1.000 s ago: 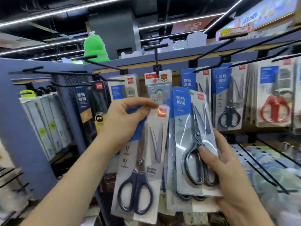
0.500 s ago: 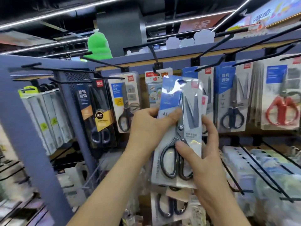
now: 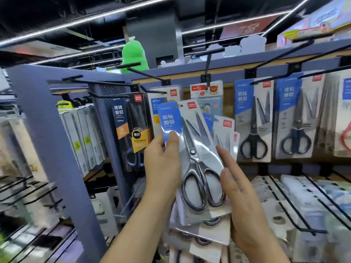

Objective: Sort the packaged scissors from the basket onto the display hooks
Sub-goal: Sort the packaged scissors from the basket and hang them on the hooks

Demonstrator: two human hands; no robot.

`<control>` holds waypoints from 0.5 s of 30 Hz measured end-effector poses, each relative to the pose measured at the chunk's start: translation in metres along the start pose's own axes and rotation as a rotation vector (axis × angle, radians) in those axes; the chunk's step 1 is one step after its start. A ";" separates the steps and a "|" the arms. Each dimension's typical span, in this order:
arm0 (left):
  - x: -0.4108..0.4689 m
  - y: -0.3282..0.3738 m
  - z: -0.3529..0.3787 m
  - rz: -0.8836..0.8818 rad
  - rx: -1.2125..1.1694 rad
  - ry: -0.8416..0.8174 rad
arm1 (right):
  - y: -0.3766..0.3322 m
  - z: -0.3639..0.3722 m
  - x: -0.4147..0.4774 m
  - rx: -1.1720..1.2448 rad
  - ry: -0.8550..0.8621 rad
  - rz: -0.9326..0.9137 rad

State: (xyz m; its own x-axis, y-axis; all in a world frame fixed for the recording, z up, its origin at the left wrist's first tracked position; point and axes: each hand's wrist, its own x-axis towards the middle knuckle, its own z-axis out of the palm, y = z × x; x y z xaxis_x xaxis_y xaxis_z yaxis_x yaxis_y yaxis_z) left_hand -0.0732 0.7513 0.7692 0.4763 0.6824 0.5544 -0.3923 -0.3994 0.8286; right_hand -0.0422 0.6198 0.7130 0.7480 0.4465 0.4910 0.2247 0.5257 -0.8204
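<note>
Two hands, a left hand (image 3: 161, 168) and a right hand (image 3: 245, 202), hold at least three scissor packs (image 3: 191, 158). Six hanging packs (image 3: 252, 120) face forward behind them, plus one green toy (image 3: 133, 54).

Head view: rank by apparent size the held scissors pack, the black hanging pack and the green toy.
1. held scissors pack: largest, though nearest the camera, so true size is unsure.
2. black hanging pack.
3. green toy: smallest, and farthest back.
</note>
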 end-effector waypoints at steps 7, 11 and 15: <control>-0.003 0.014 -0.030 0.184 -0.112 0.049 | 0.010 0.028 -0.005 0.067 0.006 0.026; 0.014 0.016 -0.044 0.203 -0.089 0.066 | 0.010 0.045 0.003 0.065 0.016 0.022; 0.023 0.015 -0.050 0.135 -0.057 0.071 | 0.009 0.053 0.005 0.056 0.021 0.016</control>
State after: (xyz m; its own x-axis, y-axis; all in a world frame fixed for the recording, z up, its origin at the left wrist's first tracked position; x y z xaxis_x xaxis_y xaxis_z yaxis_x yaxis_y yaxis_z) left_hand -0.1080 0.7912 0.7906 0.3597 0.6674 0.6521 -0.4942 -0.4566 0.7398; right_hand -0.0696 0.6655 0.7239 0.7643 0.4399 0.4715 0.1779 0.5590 -0.8099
